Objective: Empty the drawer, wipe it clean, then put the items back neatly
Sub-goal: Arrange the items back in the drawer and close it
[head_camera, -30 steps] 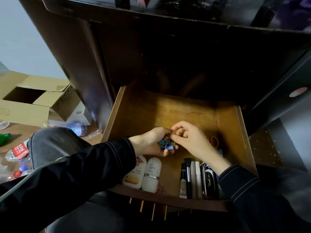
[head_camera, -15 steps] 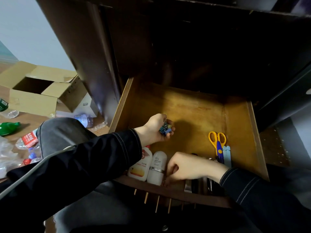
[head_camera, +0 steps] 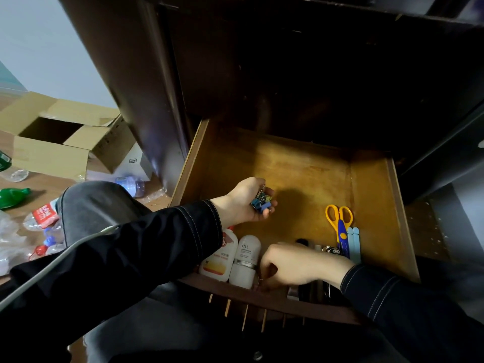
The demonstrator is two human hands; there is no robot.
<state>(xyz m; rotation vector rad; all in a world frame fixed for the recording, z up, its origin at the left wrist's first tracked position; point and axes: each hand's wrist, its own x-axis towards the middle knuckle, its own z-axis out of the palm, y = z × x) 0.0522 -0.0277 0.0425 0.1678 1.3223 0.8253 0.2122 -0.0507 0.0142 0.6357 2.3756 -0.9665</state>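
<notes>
The wooden drawer [head_camera: 311, 163] stands pulled out below a dark cabinet. My left hand [head_camera: 242, 203] hovers over the drawer's left middle, palm up, cupping a bunch of blue and yellow binder clips [head_camera: 260, 201]. My right hand [head_camera: 290, 265] reaches down at the drawer's front edge, fingers curled by the white bottles; what they pinch is hidden. Two white bottles [head_camera: 231, 258] lie at the front left. Yellow-handled scissors [head_camera: 339, 218] and pale blue sticks [head_camera: 354, 242] lie at the right. Dark pens and a shiny item [head_camera: 330, 249] are partly hidden behind my right hand.
An open cardboard box [head_camera: 55, 142] sits on the floor at the left, with plastic bottles [head_camera: 131, 184], a green bottle [head_camera: 13, 197] and wrappers scattered around. My knee [head_camera: 91, 205] is beside the drawer's left wall. The dark cabinet body [head_camera: 288, 74] overhangs the drawer's back.
My right hand left the clips in my left hand and dropped to the drawer's front edge. That uncovered the scissors. My left hand still holds the clips, a little farther back.
</notes>
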